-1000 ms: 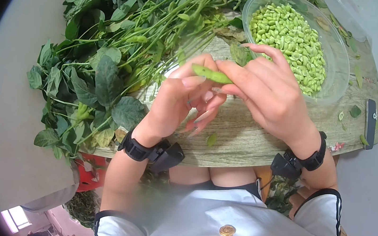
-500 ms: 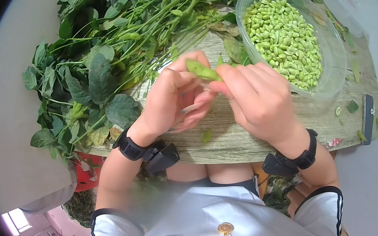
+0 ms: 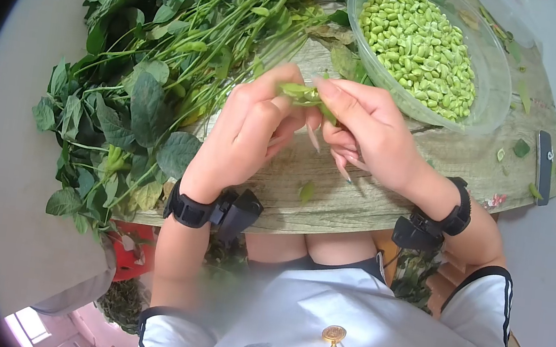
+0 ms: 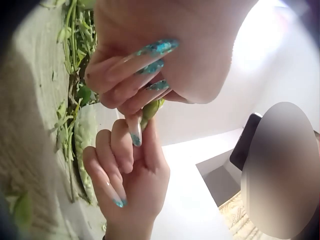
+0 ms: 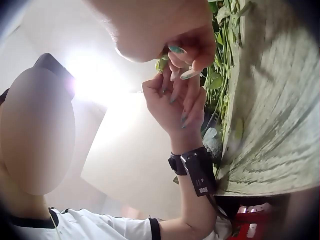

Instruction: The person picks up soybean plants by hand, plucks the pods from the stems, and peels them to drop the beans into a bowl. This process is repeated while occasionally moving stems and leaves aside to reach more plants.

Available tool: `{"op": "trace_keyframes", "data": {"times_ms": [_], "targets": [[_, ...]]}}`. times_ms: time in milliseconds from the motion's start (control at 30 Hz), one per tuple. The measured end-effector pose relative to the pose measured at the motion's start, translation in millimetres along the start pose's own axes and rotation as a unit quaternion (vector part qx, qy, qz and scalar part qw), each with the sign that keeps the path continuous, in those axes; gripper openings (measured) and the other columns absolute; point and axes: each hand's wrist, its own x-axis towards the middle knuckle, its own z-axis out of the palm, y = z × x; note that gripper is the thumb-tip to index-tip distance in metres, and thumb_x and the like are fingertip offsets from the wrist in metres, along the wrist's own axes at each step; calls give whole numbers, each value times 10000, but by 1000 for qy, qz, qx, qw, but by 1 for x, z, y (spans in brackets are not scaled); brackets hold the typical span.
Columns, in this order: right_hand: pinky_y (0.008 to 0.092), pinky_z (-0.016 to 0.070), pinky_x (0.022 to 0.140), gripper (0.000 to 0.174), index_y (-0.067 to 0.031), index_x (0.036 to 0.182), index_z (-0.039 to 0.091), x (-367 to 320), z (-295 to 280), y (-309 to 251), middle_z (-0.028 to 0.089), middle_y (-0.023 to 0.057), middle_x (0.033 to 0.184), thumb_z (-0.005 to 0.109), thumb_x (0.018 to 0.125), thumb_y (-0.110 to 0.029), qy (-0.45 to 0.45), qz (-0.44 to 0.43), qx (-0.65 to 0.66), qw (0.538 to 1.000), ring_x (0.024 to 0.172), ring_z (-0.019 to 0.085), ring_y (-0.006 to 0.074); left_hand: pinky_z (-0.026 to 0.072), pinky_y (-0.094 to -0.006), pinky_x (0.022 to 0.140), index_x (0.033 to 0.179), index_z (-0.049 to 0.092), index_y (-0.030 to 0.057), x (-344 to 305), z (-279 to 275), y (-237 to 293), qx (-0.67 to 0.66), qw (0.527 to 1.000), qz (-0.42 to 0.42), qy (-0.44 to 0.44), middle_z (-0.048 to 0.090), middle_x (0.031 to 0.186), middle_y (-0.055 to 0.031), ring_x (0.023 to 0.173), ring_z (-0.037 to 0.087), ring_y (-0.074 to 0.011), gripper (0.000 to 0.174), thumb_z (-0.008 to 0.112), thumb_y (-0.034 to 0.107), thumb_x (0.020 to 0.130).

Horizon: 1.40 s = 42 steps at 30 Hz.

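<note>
In the head view a green soybean pod sits between both hands above the near side of the table, its skin looking split at the right end. My left hand pinches the pod's left part with thumb and forefinger. On the other end the thumb and forefinger of my right hand grip it, the other fingers curled below. The left wrist view shows the pod squeezed where the fingertips of both hands meet. Much of it is hidden by fingers in the right wrist view.
A clear plastic tub of shelled green beans stands at the back right. Leafy bean stalks cover the table's left and back. A dark flat object lies by the right edge; a small leaf lies near the front.
The pod, whole and plump in the earlier frames, now looks split and flattened. My right hand has tilted, its thumb now on top, and my left hand has turned its back upward.
</note>
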Motion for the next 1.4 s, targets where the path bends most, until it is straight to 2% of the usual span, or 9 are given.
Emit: {"op": "trace_keyframes", "data": {"times_ms": [67,300,467,600,767,900,1100,1167,1400], "targets": [[213,349,397,432,-12,840,595,2,-3,2,357,-66,509,407,1034,-349,-25,42,66,997,399,316,27,268,-273,431,906,509,6,1,0,-1,1,1000,11,-9,375,498,1,420,340,-99,237,377,201,887],[223,326,377,435,-20,817,579,6,-12,1,356,-60,500,424,1027,-367,-65,89,120,987,377,297,30,260,-248,406,896,487,23,4,0,-3,-45,998,3,-38,400,517,16,423,337,-76,238,390,238,931],[253,327,445,392,-6,773,606,3,-6,-1,452,-37,538,497,1010,-299,47,-29,-81,995,461,375,60,261,-208,395,947,529,24,5,2,-3,-101,994,-4,-27,422,529,50,419,344,-38,222,483,241,959],[279,339,475,373,-4,764,621,3,-6,3,506,-15,564,509,1002,-269,47,-56,-108,991,502,414,83,258,-193,372,1023,583,11,5,-3,-2,-87,994,-38,-47,438,516,68,392,361,-15,205,554,195,938],[333,392,491,338,3,756,617,8,-8,16,547,101,558,513,987,-221,74,-168,-262,947,474,476,185,267,-195,355,1003,617,7,8,-2,-1,-50,995,-78,-47,448,498,63,370,377,-21,213,541,193,931],[346,409,499,342,14,750,606,9,-7,18,545,128,554,503,987,-211,70,-163,-294,939,471,492,227,334,-207,345,955,617,-5,9,-3,-6,-62,993,-94,-42,437,515,50,376,396,-38,216,508,180,926],[321,410,464,388,17,727,599,8,-3,13,528,104,515,472,1000,-228,74,-79,-236,966,445,530,177,465,-277,343,777,500,4,11,-8,-3,-192,966,-154,-74,330,546,23,380,403,-103,300,420,237,947],[315,403,416,412,17,716,598,6,-3,9,508,87,484,462,1007,-241,75,-9,-192,979,403,537,163,468,-282,342,763,483,8,13,-6,-5,-200,963,-167,-72,321,540,21,374,398,-113,308,408,241,950],[308,417,367,431,28,716,597,8,-8,14,503,80,477,454,1011,-250,70,-60,-203,975,373,536,165,481,-293,344,800,498,-16,12,-14,0,-208,959,-181,-61,363,521,2,366,402,-121,314,396,233,962]]}}
